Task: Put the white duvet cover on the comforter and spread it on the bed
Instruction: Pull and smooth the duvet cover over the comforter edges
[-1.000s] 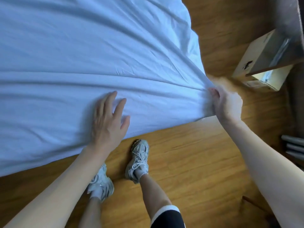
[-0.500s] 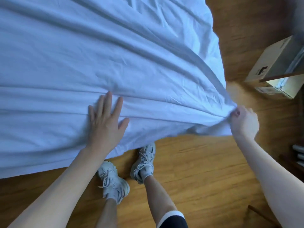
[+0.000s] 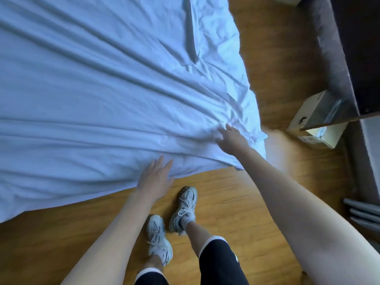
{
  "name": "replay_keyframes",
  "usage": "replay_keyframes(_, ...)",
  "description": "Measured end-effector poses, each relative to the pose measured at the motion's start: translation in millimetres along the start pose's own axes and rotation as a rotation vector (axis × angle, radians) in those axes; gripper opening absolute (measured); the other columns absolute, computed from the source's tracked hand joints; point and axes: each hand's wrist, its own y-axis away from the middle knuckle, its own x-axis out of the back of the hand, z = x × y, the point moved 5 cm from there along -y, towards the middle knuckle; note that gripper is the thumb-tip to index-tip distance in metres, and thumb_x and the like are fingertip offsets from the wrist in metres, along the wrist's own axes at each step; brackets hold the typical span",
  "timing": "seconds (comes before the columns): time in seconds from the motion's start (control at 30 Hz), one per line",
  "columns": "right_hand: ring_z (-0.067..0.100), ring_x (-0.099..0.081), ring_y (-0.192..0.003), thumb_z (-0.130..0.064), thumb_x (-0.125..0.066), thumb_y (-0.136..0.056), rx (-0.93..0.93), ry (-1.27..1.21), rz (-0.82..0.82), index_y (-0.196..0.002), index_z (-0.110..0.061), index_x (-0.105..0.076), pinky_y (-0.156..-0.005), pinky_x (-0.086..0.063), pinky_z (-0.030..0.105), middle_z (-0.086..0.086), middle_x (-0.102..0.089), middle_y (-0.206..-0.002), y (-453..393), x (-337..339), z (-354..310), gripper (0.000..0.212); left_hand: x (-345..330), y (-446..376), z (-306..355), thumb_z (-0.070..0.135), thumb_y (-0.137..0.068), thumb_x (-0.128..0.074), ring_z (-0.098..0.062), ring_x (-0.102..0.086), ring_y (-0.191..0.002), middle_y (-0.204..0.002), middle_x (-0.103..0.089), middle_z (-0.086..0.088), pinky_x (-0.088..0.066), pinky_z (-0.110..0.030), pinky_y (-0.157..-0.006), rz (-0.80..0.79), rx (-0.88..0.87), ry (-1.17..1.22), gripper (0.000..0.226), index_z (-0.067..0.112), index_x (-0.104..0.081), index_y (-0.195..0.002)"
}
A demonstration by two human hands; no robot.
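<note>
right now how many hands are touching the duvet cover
2. The left hand lies flat on the duvet cover near its floor-side edge; the right hand rests on the bunched corner beside it.

The duvet cover (image 3: pixel 92 89) is thin woven cloth, white with a cool bluish cast, matt and soft, drawn into long shallow creases and finer crumples near its corner. The floor (image 3: pixel 246 202) is wood or wood-look board in a warm honey tone, with visible grain and a low satin sheen. The box (image 3: pixel 308 112) beside the bed is plain matt cardboard, pale brown, with a shinier, film-like surface on its top side. The shoes (image 3: pixel 185 206) are light mesh and synthetic panels with woven laces, scuffed and dull. The shorts (image 3: pixel 222 262) are dark, smooth, matt fabric with a white band at the hem.
</note>
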Motion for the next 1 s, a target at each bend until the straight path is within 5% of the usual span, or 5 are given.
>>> replay_keyframes(0.1, 0.028, -0.04, -0.135, -0.029, -0.048, -0.098, -0.076, -0.162, 0.075, -0.144, -0.017, -0.042, -0.104, -0.035, 0.038, 0.009, -0.042, -0.148, 71.5, 23.3, -11.0, 0.047, 22.9, 54.9, -4.7, 0.036, -0.1, -0.04, -0.027, -0.024, -0.144, -0.159, -0.022, -0.008, -0.028, -0.039, -0.114, 0.017, 0.05, 0.042, 0.056, 0.022, -0.025, -0.152)
replay_keyframes(0.23, 0.029, -0.048, -0.128, -0.027, -0.048, -0.097, -0.119, -0.244, -0.024, -0.135, -0.014, -0.051, -0.097, -0.039, 0.035, 0.01, -0.055, -0.137, 179.8, 9.7, -15.5, 0.041, 52.3, 133.8, 5.9, 0.033, -0.101, -0.038, -0.026, -0.035, -0.136, -0.151, -0.038, -0.003, -0.035, -0.038, -0.107, 0.042, 0.013, -0.034, 0.051, 0.02, -0.032, -0.149)
replay_keyframes(0.5, 0.024, -0.051, -0.123, -0.024, -0.053, -0.098, -0.175, -0.529, -0.019, -0.137, -0.01, -0.05, -0.094, -0.037, 0.026, 0.012, -0.054, -0.134, 359.9, -23.3, -19.7, 0.042, 40.3, 268.9, 47.5, 0.034, -0.099, -0.047, -0.027, -0.051, -0.125, -0.141, -0.051, -0.006, -0.043, -0.035, -0.096, 0.011, -0.072, 0.016, 0.046, 0.019, -0.044, -0.142)
replay_keyframes(0.77, 0.025, -0.053, -0.122, -0.03, -0.051, -0.098, -0.139, -0.627, 0.018, -0.137, -0.011, -0.051, -0.099, -0.043, 0.035, 0.01, -0.056, -0.133, 387.1, -7.3, 49.8, 0.043, 31.0, 267.0, 149.9, 0.032, -0.101, -0.042, -0.023, -0.051, -0.125, -0.141, -0.05, -0.006, -0.044, -0.035, -0.097, -0.008, -0.176, -0.072, 0.044, 0.018, -0.044, -0.143)
replay_keyframes(1.0, 0.027, -0.059, -0.109, -0.029, -0.052, -0.097, -0.071, -0.629, 0.006, -0.134, -0.01, -0.053, -0.095, -0.049, 0.042, 0.012, -0.061, -0.124, 358.6, 44.3, 181.2, 0.042, 41.0, 196.3, 273.2, 0.03, -0.1, -0.042, -0.024, -0.051, -0.125, -0.144, -0.05, -0.005, -0.044, -0.035, -0.099, 0.022, -0.11, 0.012, 0.046, 0.018, -0.044, -0.144)
